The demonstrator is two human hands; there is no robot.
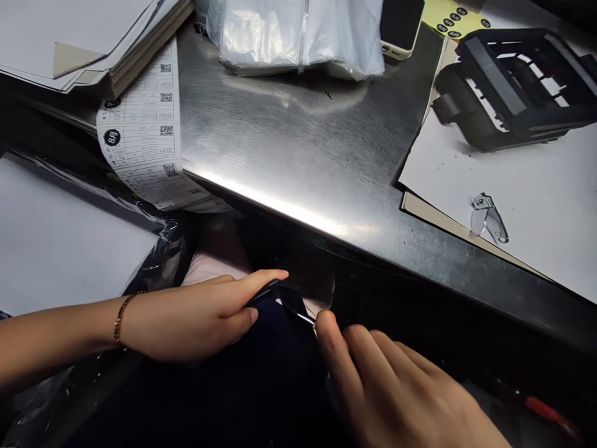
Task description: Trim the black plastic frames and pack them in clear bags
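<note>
My left hand [200, 314], with a gold bracelet at the wrist, grips a small black part [291, 300] between thumb and fingers, below the metal table's front edge. To its right, my right hand [387, 379] is closed with its fingers curled. A thin metallic blade or rod [305, 318] shows between the index fingertip and the black part. The rest of what the right hand holds is hidden behind its fingers. Both hands are over a dark lap.
The metal table [289, 143] bears plastic bags [298, 37], a phone-like device [402, 28], a stack of sheets [93, 43] and a label strip [144, 143]. At right, a black frame [517, 87] and a small clear piece [489, 218] lie on white board [550, 199]. A red object [548, 412] is lower right.
</note>
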